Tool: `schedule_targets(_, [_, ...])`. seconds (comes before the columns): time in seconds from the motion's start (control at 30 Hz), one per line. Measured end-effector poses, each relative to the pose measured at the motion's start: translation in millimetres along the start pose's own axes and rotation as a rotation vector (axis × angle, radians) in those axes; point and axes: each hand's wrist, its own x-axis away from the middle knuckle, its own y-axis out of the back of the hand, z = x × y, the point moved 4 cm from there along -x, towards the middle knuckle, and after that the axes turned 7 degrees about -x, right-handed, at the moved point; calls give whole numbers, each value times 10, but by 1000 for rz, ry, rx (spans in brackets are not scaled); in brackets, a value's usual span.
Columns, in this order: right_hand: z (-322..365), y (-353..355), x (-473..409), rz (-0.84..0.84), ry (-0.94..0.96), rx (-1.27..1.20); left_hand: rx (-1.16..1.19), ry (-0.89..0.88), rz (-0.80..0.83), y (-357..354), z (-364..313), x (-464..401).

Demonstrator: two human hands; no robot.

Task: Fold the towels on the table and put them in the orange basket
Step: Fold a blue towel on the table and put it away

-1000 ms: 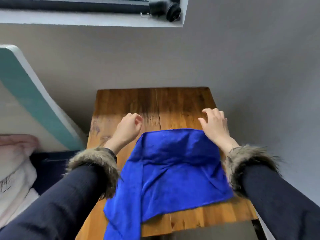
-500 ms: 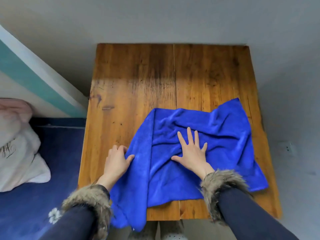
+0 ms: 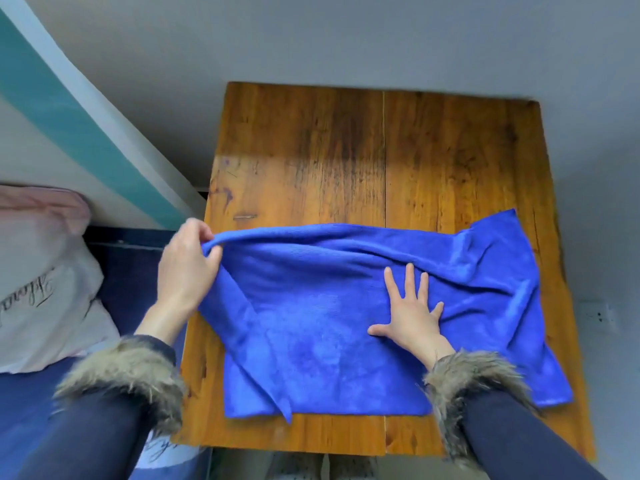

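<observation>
Blue and soft, the towel [image 3: 329, 313] lies spread on the near half of the wooden table [image 3: 346, 150]. It is not flat yet. It has bumps and wrinkles, most of them on the right side.

On the left, past the table edge, a white pillow [image 3: 41, 289] rests on something dark blue.

Next comes the left hand [image 3: 187, 268]. Its thumb and fingers pinch the far left corner of the towel and lift it a little off the wood. The far edge runs from that pinch in a tight line across to the right.

Then the right hand [image 3: 412, 317] lies flat on the towel, fingers straight and spread. It presses down and grips nothing.

The towel looks light and floppy (it bends wherever it is lifted), so I think it will sag and slide if only one spot is held. It should not break or slip out of a pinch, because the cloth looks fuzzy. The best places to hold it are the corners, one in each hand, so the edges can meet neatly. The far right corner sits near the table's right edge, with no hand on it.

No orange basket shows in this view.
</observation>
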Motion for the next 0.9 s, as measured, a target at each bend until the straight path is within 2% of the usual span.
schedule_targets(0.03, [20,5,-13,10,-12,-5,-71,-62,-37,8,-9,-72])
schedule_targets(0.1, [55,20,-21,32,-40,-15,-177,-202,10,-97,-45,-109])
schedule_targets(0.17, [77,30,-23,48,-63,-25,-162,-275,205,-318,-78,52])
schedule_targets(0.23, [80,30,-23,51,-75,-33,-132,-242,360,-521,-56,305])
schedule_targets(0.27, [78,30,-19,49,-78,-36,-116,-205,346,-554,-35,383])
schedule_targets(0.33, [74,23,-18,42,-82,-40,-48,-118,187,-472,36,383])
schedule_targets(0.4, [84,24,-26,39,-85,-29,-65,-124,80,-389,150,229])
schedule_targets(0.57, [118,28,-27,32,-104,-10,-320,-302,380,-461,265,-74])
schedule_targets(0.77, [136,42,-14,30,-110,2,-214,-465,462,-389,337,-116])
schedule_targets(0.83, [143,45,-17,27,-110,4,-166,-435,368,-298,349,-170])
schedule_targets(0.9, [150,46,-18,26,-112,-2,-112,-350,110,-119,351,-308])
